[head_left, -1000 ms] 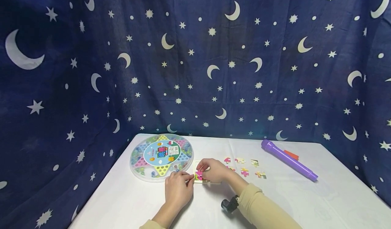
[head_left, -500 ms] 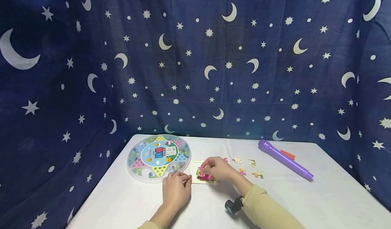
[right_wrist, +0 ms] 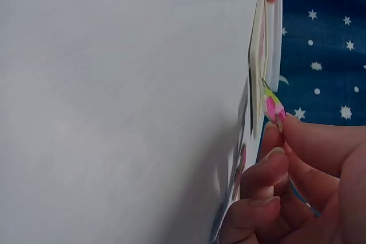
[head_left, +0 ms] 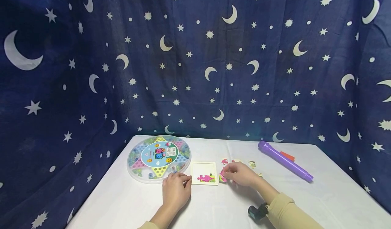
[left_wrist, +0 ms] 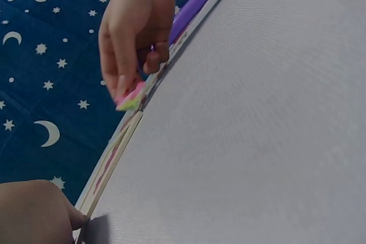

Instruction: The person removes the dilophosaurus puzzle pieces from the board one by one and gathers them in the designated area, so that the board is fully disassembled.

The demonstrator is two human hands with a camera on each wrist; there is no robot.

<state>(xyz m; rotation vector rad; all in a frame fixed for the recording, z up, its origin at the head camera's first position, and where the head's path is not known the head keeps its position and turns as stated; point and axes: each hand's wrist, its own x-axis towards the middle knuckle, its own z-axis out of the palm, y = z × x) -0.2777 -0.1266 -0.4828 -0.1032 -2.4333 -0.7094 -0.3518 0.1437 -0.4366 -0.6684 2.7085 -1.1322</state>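
Note:
A shallow cream puzzle tray (head_left: 194,181) lies flat in the middle of the table, with joined pink and green pieces (head_left: 207,178) along its near side. My left hand (head_left: 176,189) grips the tray's left edge between thumb and fingers, and the same hand (left_wrist: 37,210) shows at the tray's corner in the left wrist view. Just right of the tray, my right hand (head_left: 242,174) pinches a pink and green jigsaw piece (right_wrist: 273,106) between thumb and fingertips. That piece is tilted. Loose jigsaw pieces (head_left: 252,164) lie beyond the right hand, partly hidden by it.
A round Chinese checkers box (head_left: 178,169) with marbles sits close to the tray's left. Toward the back right lie a purple tube-like stick (head_left: 285,161) and an orange block (head_left: 287,156). A dark blue curtain (head_left: 195,69) hangs behind the table.
My right hand has moved from over the tray to its right side, carrying a pink and green piece and uncovering the tray. The left hand stays at the tray's edge.

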